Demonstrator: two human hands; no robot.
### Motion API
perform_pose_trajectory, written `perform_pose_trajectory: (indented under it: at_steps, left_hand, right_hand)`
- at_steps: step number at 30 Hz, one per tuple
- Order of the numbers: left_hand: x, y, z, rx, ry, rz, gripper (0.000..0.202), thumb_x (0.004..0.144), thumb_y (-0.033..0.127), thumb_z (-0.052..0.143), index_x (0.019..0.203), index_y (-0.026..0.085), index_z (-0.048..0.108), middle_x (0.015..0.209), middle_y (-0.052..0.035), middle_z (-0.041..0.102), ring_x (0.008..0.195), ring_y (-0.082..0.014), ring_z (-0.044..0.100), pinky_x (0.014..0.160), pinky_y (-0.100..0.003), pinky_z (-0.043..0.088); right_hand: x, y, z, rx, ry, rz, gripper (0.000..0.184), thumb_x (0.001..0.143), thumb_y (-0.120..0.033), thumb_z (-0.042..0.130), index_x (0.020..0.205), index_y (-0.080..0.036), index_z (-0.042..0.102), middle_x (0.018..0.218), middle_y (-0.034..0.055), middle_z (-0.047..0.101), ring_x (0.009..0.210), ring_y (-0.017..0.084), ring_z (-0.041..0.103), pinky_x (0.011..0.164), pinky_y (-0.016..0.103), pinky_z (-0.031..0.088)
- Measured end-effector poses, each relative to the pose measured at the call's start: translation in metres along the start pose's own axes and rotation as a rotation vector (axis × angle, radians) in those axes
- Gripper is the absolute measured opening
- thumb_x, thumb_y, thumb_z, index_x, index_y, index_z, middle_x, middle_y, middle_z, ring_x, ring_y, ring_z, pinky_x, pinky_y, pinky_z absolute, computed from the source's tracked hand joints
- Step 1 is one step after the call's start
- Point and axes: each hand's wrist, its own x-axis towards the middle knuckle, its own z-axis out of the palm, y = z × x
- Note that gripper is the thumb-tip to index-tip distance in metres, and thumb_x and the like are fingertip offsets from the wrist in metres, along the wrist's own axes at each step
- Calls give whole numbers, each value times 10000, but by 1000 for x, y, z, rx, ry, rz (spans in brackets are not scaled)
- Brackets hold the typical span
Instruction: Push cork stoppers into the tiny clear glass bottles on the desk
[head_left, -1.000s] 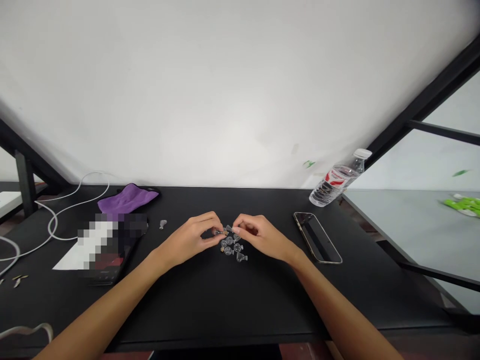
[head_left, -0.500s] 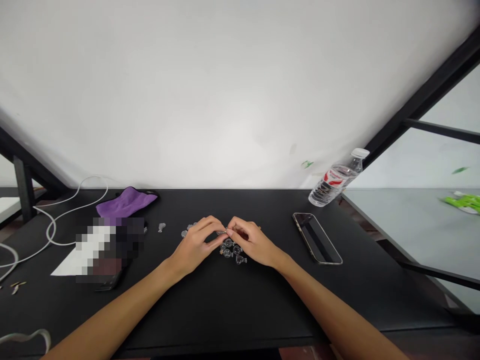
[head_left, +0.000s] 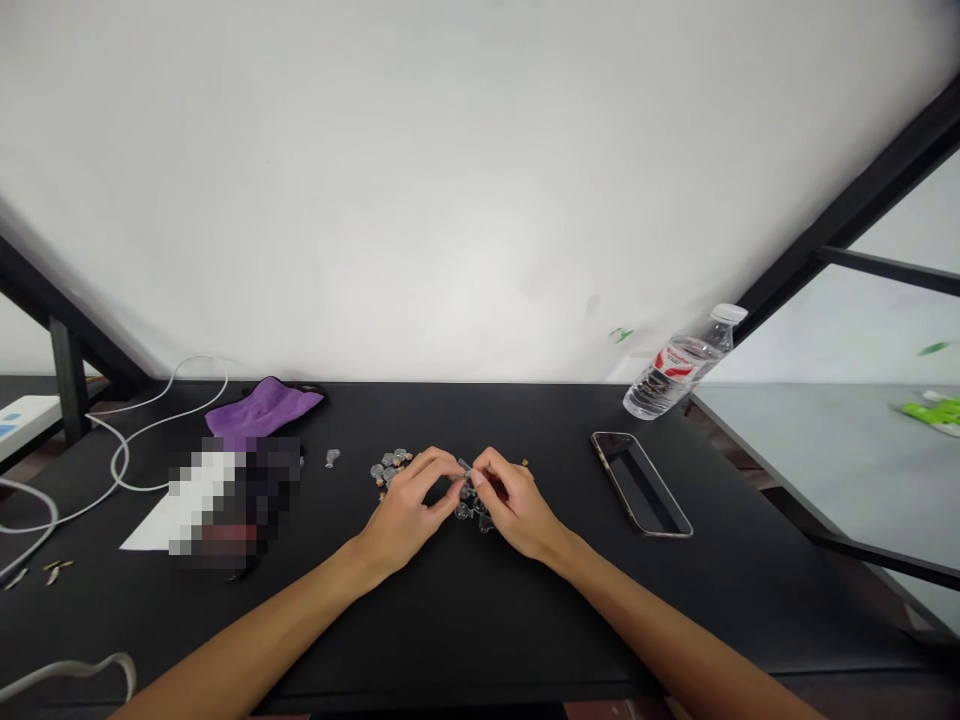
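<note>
My left hand (head_left: 409, 505) and my right hand (head_left: 521, 505) meet fingertip to fingertip above the middle of the black table. A small clear glass bottle (head_left: 465, 466) shows between them, pinched by my left thumb and forefinger. The right thumb and forefinger are also closed at this spot; what they grip is hidden. Under the fingers lies a pile of tiny clear bottles (head_left: 462, 511), partly covered by the right hand. Beside the left hand sits a cluster of similar bottles with cork stoppers (head_left: 388, 466). One lone clear bottle (head_left: 332, 457) lies farther left.
A phone (head_left: 643, 484) lies right of my hands, with a tilted-looking water bottle (head_left: 679, 365) behind it. To the left are a purple cloth (head_left: 264, 408), white paper (head_left: 180, 510), a blurred-out patch and a white cable (head_left: 120, 460). A white wall (head_left: 450, 200) rises behind the black table (head_left: 420, 640).
The view has shifted slightly, so everything appears a little lower and farther right. Both hands stay together, the left fingers a bit more arched; more of the corked cluster shows beside the left hand.
</note>
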Motion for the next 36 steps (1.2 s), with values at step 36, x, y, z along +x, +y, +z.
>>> perform_pose_trajectory:
  at_steps: [36]
  left_hand:
    - [7, -11, -12, 393, -167, -229, 94, 960, 151, 582, 999, 230, 615, 972, -13, 659, 876, -203, 607, 839, -354, 482]
  right_hand:
    - [15, 49, -71, -254, -192, 8, 227, 804, -77, 563, 679, -206, 424, 824, -9, 481, 822, 186, 485, 929, 371, 384]
